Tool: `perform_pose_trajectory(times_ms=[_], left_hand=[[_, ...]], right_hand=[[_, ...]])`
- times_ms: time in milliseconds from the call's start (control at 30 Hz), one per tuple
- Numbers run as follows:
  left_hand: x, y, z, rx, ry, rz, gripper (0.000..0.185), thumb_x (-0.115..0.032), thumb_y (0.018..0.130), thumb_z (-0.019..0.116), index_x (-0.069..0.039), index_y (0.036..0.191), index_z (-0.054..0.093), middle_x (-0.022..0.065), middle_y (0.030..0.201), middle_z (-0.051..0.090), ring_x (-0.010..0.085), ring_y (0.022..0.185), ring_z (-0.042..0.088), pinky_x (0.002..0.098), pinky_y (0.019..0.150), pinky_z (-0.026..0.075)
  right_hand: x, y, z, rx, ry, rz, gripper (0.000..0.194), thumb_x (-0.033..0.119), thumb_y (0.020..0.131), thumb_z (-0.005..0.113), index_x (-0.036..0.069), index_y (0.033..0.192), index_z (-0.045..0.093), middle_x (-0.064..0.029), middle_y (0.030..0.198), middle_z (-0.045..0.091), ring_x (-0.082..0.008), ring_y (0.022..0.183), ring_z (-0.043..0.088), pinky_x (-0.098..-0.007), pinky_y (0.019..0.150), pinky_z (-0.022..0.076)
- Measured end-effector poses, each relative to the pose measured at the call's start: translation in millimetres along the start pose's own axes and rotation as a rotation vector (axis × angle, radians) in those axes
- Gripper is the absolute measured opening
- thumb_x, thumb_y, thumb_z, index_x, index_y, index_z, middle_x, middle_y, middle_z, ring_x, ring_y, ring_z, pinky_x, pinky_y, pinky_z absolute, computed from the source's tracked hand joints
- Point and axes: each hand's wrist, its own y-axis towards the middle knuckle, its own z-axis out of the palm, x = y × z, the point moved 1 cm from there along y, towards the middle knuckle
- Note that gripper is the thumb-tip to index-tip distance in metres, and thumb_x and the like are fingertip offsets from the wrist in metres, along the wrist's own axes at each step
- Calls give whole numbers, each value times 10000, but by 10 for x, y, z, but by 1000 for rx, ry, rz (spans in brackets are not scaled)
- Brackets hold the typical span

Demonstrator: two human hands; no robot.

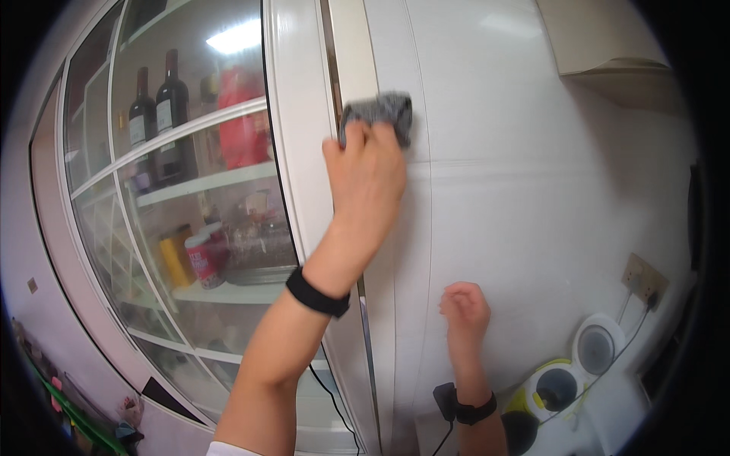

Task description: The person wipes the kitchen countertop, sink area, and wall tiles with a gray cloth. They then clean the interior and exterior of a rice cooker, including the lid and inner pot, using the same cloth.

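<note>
My left hand (370,171) reaches up and holds a grey cloth (390,108) against the white wall panel (485,114), at the edge of the cabinet's door frame. The cloth is bunched under the fingertips, and the hand looks slightly blurred. Lower and to the right, my right hand (467,308) is raised before the panel with its fingers curled and nothing seen in it. Black bands circle both wrists. To the left of my left hand stands a glass-fronted cabinet with a white frame (296,142).
Behind the glass are wine bottles (171,114), a red package (242,125) and a red can (202,262). A wall socket (644,279) with plugs and cords is at the right, above a white and green appliance (553,387). A beige cabinet (604,40) juts out at upper right.
</note>
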Motion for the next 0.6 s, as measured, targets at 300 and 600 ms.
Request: perform_pose_trajectory(times_ms=[300, 600], left_hand=[[-46, 40, -9, 73, 130, 23, 93, -102, 711, 566, -69, 796, 579, 101, 757, 577, 255, 808, 537, 396, 636, 402], [361, 1187, 679, -122, 36, 18, 578, -292, 896, 485, 49, 1347, 366, 216, 1442, 331, 344, 1355, 271, 527, 1097, 173]], right_hand=[[-198, -481, -308, 11, 88, -9, 120, -62, 829, 572, 53, 856, 592, 33, 697, 522, -18, 609, 449, -181, 529, 373], [-246, -1138, -305, 378, -3, 113, 70, -9, 845, 602, 47, 886, 608, 19, 857, 574, -10, 682, 497, -180, 592, 416]])
